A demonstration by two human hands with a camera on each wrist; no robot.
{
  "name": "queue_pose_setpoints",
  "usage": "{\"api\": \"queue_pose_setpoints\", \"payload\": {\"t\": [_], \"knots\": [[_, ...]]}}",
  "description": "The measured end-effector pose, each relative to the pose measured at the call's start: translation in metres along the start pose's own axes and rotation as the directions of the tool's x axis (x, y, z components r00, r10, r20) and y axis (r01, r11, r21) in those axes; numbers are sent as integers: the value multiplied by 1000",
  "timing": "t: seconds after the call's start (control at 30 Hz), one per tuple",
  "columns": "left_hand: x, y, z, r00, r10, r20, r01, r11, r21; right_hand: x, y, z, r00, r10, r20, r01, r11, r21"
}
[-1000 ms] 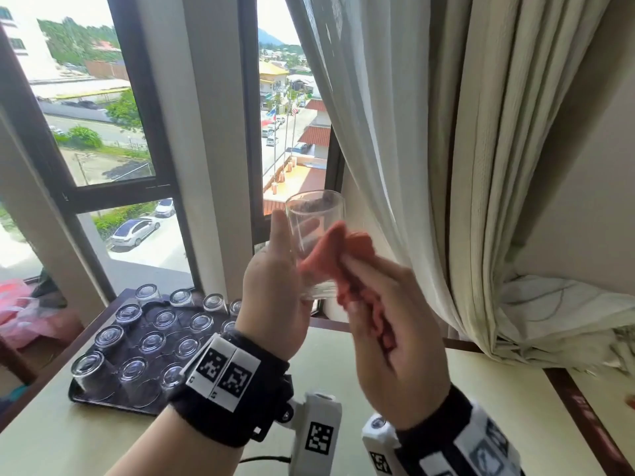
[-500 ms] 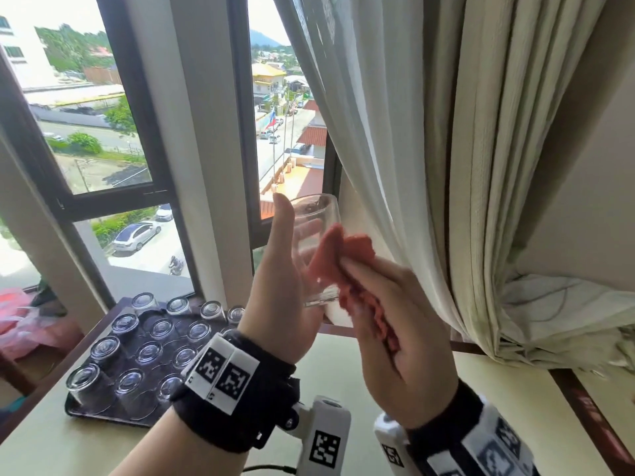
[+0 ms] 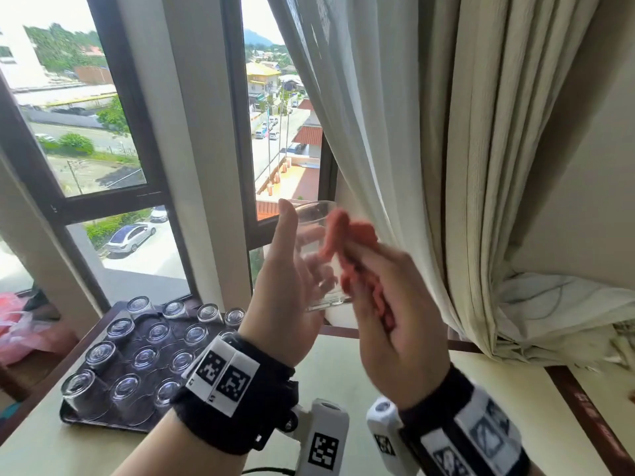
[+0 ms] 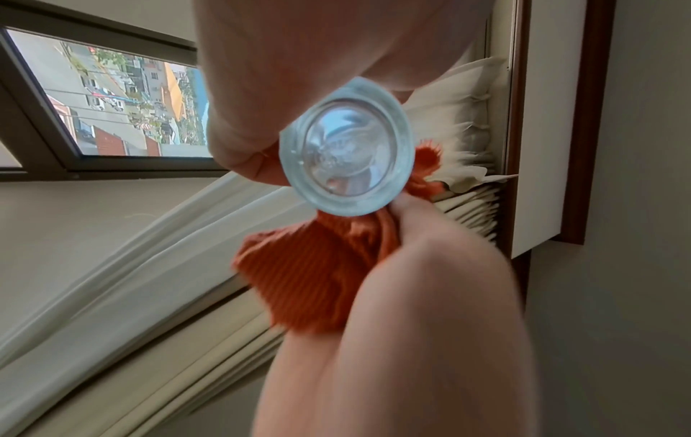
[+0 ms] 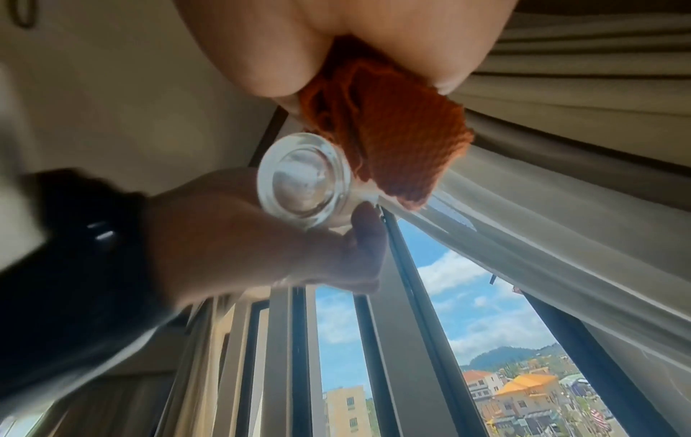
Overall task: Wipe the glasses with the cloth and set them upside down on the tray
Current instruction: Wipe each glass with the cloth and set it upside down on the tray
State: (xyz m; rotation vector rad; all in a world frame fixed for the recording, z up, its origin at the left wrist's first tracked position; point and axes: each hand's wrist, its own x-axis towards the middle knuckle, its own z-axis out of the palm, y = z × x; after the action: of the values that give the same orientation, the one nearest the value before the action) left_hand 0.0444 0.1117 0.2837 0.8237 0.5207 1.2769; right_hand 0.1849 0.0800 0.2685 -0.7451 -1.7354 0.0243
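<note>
One glass up in the air, mouth on top, cloth at its side

The left hand (image 3: 292,286) holds the glass (image 3: 318,255) up in front of the window (image 3: 103,132), with thumb and fingers curled round its sides. The glass stands almost straight, open mouth up and thick bottom down, and both wrist views look at that bottom. The right hand (image 3: 395,324) is just beside it on the right, fingers bunched tight on the orange cloth (image 3: 347,242), which touches the side of the glass. The tray (image 3: 74,415) sits low down on the left, on the table (image 3: 343,372), full of glasses already turned over. I think the wiping is in hand. To go on the tray, this glass must flip mouth down and go down to the left. The left hand is nearer.
</note>
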Motion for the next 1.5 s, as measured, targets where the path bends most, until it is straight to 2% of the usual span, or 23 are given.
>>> {"api": "queue_pose_setpoints", "payload": {"t": [0.07,0.13,0.2,0.27,0.33,0.4,0.47,0.5,0.57,0.63,0.77,0.83,0.93,1.07,1.17,1.3,1.4,1.5], "knots": [[1,-3,3,997,1,-77,-1,1000,11,19,5,1,994,113,-7,-113,993,23],[-1,-1,11,997,11,-72,-10,1000,8,37,3,-1,989,146,15,-146,988,56],[1,2,11,997,40,-65,-38,999,39,39,-5,-1,998,45,41,-46,999,24],[3,9,6,999,34,-6,-33,996,83,22,-11,2,994,-76,82,75,997,11],[3,15,0,1000,2,13,-3,996,90,-4,-10,4,991,-94,93,90,995,39],[4,17,-7,999,-30,-15,32,990,135,-20,-4,3,997,-16,81,11,998,60],[7,12,-10,993,0,-115,19,986,165,-14,1,3,995,74,68,-79,994,78],[6,10,-6,992,5,-127,16,987,160,-4,2,3,993,104,59,-108,992,69],[7,7,3,989,-10,-145,21,997,74,20,2,3,989,143,27,-144,989,38],[7,6,11,992,-55,-110,52,998,-28,39,-1,3,988,154,4,-154,988,27],[13,6,4,999,-41,24,43,994,-103,25,-10,6,998,-1,60,2,1000,-21],[17,6,-10,998,-52,27,55,994,-92,2,-8,6,995,-36,93,37,999,-6],[18,7,-18,999,-50,14,51,997,-51,-8,5,5,996,51,79,-51,999,6],[13,6,0,999,-34,29,35,998,-47,25,16,1,984,178,27,-178,984,-9],[14,7,6,1000,-2,2,2,999,-38,33,4,3,993,116,14,-116,993,21],[18,12,-6,999,-16,41,16,1000,-11,0,-2,8,995,-62,79,64,998,-24],[22,11,-14,999,-20,30,22,998,-56,-12,8,6,997,26,71,-28,999,22],[18,6,-4,999,-28,42,30,999,-44,9,14,3,990,131,44,-132,990,39]]}}
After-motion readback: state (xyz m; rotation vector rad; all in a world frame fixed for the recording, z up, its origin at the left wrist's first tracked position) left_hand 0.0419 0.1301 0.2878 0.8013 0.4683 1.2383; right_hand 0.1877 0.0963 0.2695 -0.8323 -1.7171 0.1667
